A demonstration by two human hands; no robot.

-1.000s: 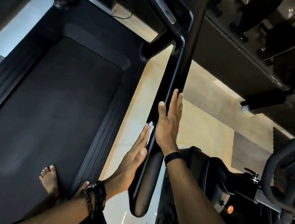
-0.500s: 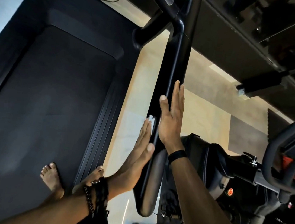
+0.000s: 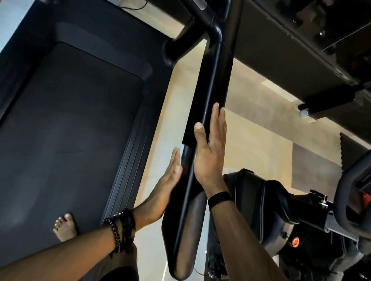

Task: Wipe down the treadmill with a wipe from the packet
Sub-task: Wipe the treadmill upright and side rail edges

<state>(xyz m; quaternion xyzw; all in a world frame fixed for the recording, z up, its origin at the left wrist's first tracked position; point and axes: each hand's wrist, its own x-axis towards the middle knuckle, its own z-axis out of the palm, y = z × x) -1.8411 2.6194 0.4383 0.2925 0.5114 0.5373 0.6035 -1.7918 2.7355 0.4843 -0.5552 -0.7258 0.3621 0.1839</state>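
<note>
While the left hand (image 3: 167, 180) presses a white wipe (image 3: 180, 151) with flat, straight fingers against the left side of the treadmill's black handrail (image 3: 209, 92), the right hand (image 3: 209, 152) lies flat, fingers straight, along its right side.

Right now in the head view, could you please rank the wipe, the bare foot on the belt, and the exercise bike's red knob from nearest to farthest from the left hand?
1. The wipe: pressed against the handrail under the left hand's fingertips.
2. The bare foot: down-left, on the treadmill belt.
3. The red knob: far right, on the exercise bike, beyond the right hand.
</note>
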